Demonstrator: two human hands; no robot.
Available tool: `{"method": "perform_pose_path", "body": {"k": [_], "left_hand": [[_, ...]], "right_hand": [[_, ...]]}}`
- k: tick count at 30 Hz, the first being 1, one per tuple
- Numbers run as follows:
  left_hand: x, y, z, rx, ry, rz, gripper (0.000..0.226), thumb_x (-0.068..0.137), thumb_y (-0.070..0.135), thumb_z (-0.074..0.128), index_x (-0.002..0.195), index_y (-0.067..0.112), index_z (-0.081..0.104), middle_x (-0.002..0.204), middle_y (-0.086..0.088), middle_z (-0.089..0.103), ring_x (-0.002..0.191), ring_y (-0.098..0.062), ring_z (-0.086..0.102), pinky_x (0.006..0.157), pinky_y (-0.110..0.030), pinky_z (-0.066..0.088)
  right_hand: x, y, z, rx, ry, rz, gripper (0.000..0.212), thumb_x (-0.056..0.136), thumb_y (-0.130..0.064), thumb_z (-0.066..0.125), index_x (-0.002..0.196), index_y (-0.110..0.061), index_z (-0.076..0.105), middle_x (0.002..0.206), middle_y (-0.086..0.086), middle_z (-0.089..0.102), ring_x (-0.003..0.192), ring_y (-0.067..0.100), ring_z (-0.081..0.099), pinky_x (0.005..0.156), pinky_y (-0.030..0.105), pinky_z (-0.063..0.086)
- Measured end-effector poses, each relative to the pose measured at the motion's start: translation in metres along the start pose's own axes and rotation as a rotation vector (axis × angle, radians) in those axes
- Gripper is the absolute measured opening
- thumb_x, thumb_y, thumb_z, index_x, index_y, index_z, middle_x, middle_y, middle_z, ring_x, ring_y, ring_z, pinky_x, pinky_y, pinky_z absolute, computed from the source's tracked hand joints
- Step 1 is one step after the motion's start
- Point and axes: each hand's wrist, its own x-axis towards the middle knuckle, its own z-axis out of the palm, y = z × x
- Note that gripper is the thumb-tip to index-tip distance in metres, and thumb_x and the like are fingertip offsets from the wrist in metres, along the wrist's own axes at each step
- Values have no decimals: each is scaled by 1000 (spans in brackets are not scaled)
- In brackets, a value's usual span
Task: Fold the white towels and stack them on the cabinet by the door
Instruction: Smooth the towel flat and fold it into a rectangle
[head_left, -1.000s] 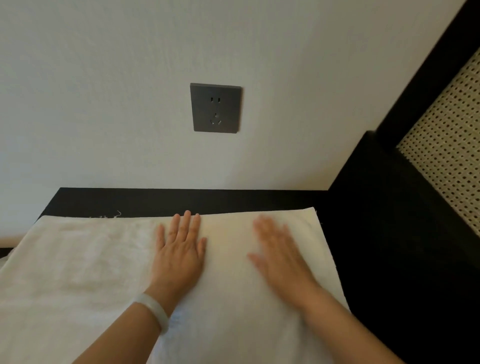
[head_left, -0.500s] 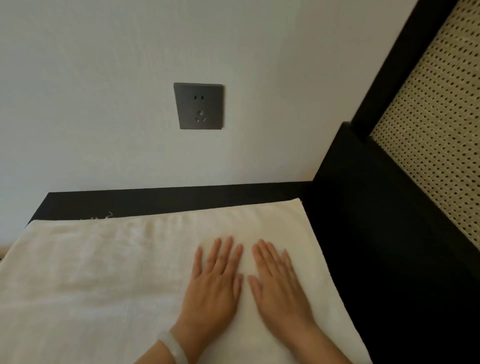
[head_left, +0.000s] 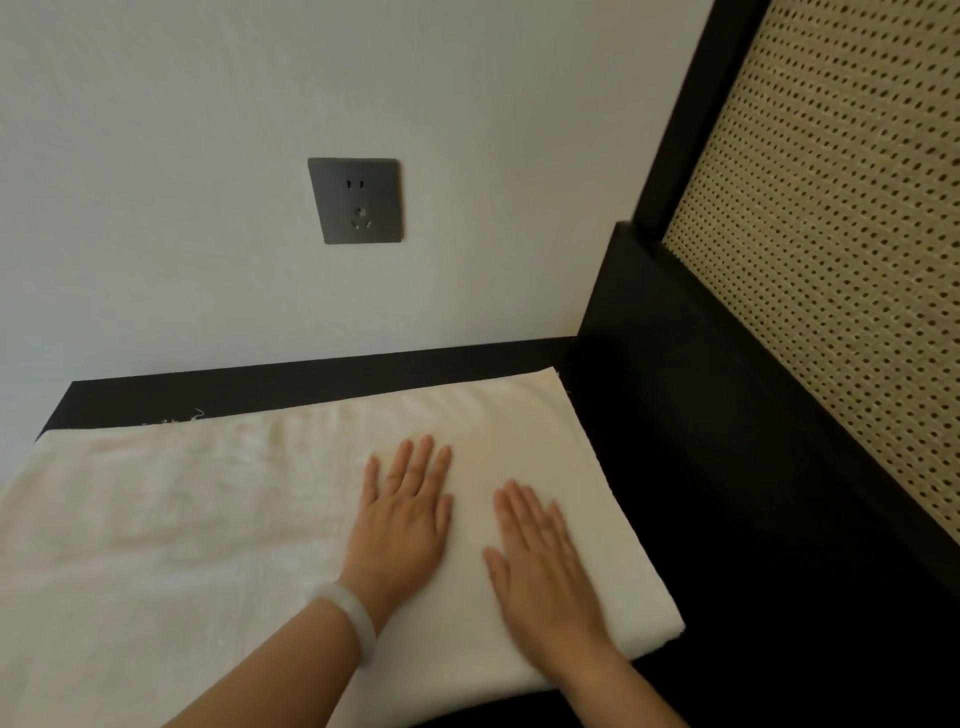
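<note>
A white towel (head_left: 208, 519) lies flat on a black cabinet top (head_left: 311, 371), covering most of it and reaching the left frame edge. Both my hands press palm-down on its right part with straight fingers. My left hand (head_left: 402, 512), with a pale bangle on the wrist, lies a little farther from me. My right hand (head_left: 540, 561) lies beside it, nearer the towel's right edge and slightly blurred.
A white wall with a grey power socket (head_left: 356, 200) rises behind the cabinet. To the right stands a black frame with a woven cane panel (head_left: 831, 260). A bare black surface (head_left: 753, 597) lies right of the towel.
Both hands slid toward me across the towel, then my left hand moved a little forward again. The view shifted right, showing more of the cane panel and the towel's right corner.
</note>
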Motion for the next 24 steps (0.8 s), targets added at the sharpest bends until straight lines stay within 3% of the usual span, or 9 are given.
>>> {"method": "perform_pose_path", "body": {"k": [3, 6, 8, 11, 13, 15, 17, 20, 24], "left_hand": [[0, -2, -2, -20, -45, -16, 60, 101, 46, 11, 156, 25, 22, 163, 0, 18, 150, -22, 10, 118, -46, -1], [2, -4, -6, -41, -24, 16, 73, 96, 57, -7, 157, 24, 16, 163, 1, 10, 150, -22, 2, 118, -43, -9], [-5, 0, -14, -22, -28, 22, 81, 94, 59, -12, 155, 18, 23, 162, -4, 15, 149, -26, 14, 117, -44, -4], [-40, 21, -17, 10, 45, 14, 58, 98, 39, 28, 140, 8, 53, 147, -14, 49, 135, -32, 47, 109, -51, 18], [-68, 35, -12, -46, 12, 44, 57, 93, 36, 35, 137, 8, 57, 145, -13, 52, 133, -31, 49, 107, -52, 23], [-89, 31, -11, -35, -31, 71, 56, 94, 37, 35, 139, 12, 56, 148, -9, 48, 136, -27, 47, 107, -52, 24], [-96, 6, -9, -9, -8, 49, 57, 95, 41, 35, 144, 19, 50, 152, -6, 44, 138, -25, 44, 109, -53, 23], [-108, -39, -13, 22, 0, -84, 57, 100, 47, 24, 149, 25, 42, 155, -2, 38, 142, -23, 38, 112, -52, 19], [-126, -87, -25, 25, -36, -325, 70, 94, 60, 2, 157, 30, 12, 163, 1, 8, 151, -22, 8, 115, -52, -3]], "right_hand": [[-23, 40, -4, -34, -5, 130, 66, 100, -49, 24, 153, -11, 36, 159, 3, 32, 147, 15, 28, 118, 37, 12], [-38, 72, -20, -61, -60, 328, 84, 91, -64, -14, 158, -16, 3, 165, -2, 1, 152, 11, 0, 122, 34, -6], [-38, 75, -33, -61, -63, 500, 74, 98, -57, -3, 157, -13, -2, 167, 4, -3, 153, 16, -5, 124, 37, -8], [-21, 32, -35, -109, 162, 408, 64, 101, -37, 21, 152, 1, 30, 159, 18, 29, 148, 28, 27, 123, 37, 1], [-13, -11, -19, -12, 114, 191, 61, 94, -32, 33, 140, 2, 50, 147, 18, 48, 137, 30, 47, 117, 37, 11], [-16, -39, 0, 18, -29, 48, 57, 93, -32, 36, 139, -4, 54, 149, 10, 47, 135, 25, 50, 114, 39, 16], [-21, -37, 2, 33, -114, 65, 63, 96, -42, 29, 150, -12, 41, 157, 4, 37, 144, 19, 36, 116, 40, 12], [-29, -3, -6, -57, -110, 157, 76, 88, -60, -4, 155, -26, -9, 165, -7, -9, 151, 7, -11, 121, 34, -12], [-27, 9, -27, -127, -190, 411, 70, 100, -59, 6, 156, -23, -15, 165, -3, -17, 151, 16, -17, 122, 44, -12]]}}
